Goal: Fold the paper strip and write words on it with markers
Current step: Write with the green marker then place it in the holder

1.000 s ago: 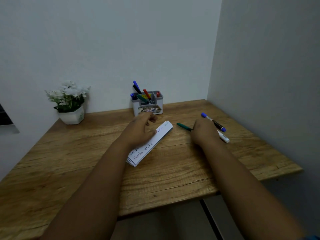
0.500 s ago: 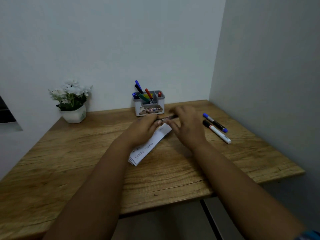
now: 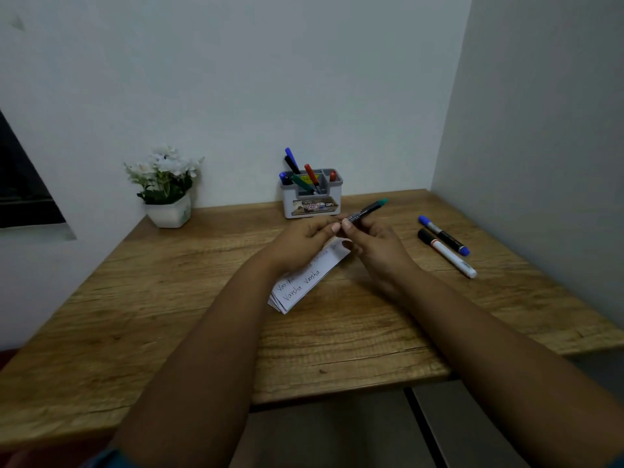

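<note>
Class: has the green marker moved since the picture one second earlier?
Yes. The green marker has left the table; both hands now hold it raised, nearer the marker holder.

Likely home study corner, wooden desk (image 3: 169,325), pen holder (image 3: 312,201), potted flowers (image 3: 165,184)

A wooden desk (image 3: 135,315) fills a corner between two plain pale walls (image 3: 236,79). At the left edge a dark opening (image 3: 20,184), perhaps a window, breaks the wall. Light is dim and even.
</note>
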